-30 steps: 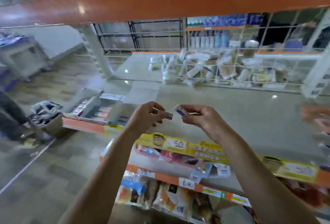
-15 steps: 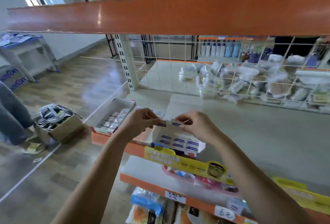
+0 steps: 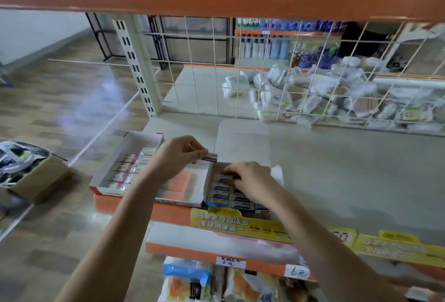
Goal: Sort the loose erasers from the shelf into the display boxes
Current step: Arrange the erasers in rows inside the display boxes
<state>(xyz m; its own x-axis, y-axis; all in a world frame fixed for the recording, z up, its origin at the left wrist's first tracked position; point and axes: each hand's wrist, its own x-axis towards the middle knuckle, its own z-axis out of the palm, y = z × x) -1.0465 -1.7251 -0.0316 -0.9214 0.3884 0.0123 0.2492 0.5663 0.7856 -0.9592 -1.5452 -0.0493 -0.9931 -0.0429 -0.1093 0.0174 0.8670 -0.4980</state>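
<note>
Three display boxes stand side by side at the shelf's front left corner. My left hand pinches a white eraser with a blue band above the middle box, which shows orange items under a glossy film. My right hand reaches into the right box, fingertips pinching an eraser in the top row of blue-and-white erasers. The left box holds rows of pink-and-white erasers.
The right box's white lid flap stands open behind my hands. The grey shelf stretches right. A wire grid backs it, with packets piled behind. An orange beam hangs overhead. A cardboard box sits on the floor at left.
The view swung down and left onto the boxes. My hands separated: the right one dropped into the right box with an eraser, while the left one stays raised with another.
</note>
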